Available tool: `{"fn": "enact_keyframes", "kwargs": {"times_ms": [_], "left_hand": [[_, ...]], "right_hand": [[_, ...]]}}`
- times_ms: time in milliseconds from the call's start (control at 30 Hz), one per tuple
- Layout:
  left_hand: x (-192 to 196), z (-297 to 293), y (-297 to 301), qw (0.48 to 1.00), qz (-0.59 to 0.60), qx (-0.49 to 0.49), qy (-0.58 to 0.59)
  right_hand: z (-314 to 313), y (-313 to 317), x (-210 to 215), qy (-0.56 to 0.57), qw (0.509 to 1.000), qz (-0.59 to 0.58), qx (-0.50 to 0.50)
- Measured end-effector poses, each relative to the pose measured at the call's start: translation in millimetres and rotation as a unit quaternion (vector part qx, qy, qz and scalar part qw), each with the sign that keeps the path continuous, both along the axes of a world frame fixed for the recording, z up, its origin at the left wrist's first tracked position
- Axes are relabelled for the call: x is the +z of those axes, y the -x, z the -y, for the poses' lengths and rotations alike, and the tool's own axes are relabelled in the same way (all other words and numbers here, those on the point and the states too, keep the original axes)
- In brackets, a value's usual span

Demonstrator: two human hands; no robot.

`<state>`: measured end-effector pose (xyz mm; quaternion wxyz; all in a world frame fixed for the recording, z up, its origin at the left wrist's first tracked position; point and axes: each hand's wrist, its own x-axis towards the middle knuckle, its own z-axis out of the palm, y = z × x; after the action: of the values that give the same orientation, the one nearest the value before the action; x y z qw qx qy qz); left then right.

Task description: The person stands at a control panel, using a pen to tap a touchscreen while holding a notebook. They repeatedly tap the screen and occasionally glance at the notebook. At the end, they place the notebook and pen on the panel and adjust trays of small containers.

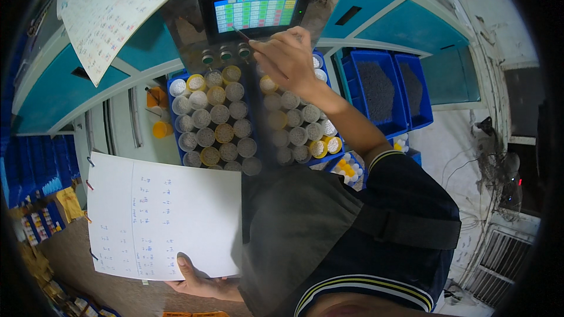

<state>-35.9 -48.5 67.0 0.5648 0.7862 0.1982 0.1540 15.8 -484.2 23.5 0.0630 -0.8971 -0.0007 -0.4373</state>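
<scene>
My left hand [197, 282] holds a ring-bound pad of white paper [194, 211] by its lower edge, thumb on top and fingers underneath. Blue handwriting runs in columns over the page. Raised to a lit touchscreen [257, 13], my right hand [288, 58] is closed round a thin dark pen-like stick [242, 36]. The stick's tip is at the screen's lower left part; whether it touches cannot be made out. A coloured grid fills the screen. Below it sit several round green-topped buttons [225, 55].
Between my arms stand blue trays [257, 152] of round tubs holding small pale pieces, some tubs yellow. Blue bins [385, 126] of grey granules are at the right. Another written sheet [117, 12] hangs at upper left. An orange-yellow cup [162, 129] is left of the trays.
</scene>
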Motion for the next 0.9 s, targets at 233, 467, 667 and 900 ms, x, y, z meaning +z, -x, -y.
{"fn": "enact_keyframes", "kwargs": {"times_ms": [233,467,667,900], "left_hand": [[-1.5,-0.1,-2.7,1.0,0.014,-0.01,0.004],[-8.3,-15.7,-1.7,1.0,-0.008,-0.011,-0.003],[-11.3,-15.9,0.9,1.0,-0.002,-0.011,-0.016],[-7.7,-12.6,-0.3,1.0,-0.018,0.001,0.016]], "right_hand": [[0.8,4.6,-1.9,-0.009,1.0,0.0,-0.018],[9.8,19.4,2.1,0.001,0.999,0.011,-0.043],[14.9,27.9,4.7,0.014,0.997,-0.001,-0.071],[15.1,32.3,-2.1,0.006,0.997,-0.008,-0.078]]}}
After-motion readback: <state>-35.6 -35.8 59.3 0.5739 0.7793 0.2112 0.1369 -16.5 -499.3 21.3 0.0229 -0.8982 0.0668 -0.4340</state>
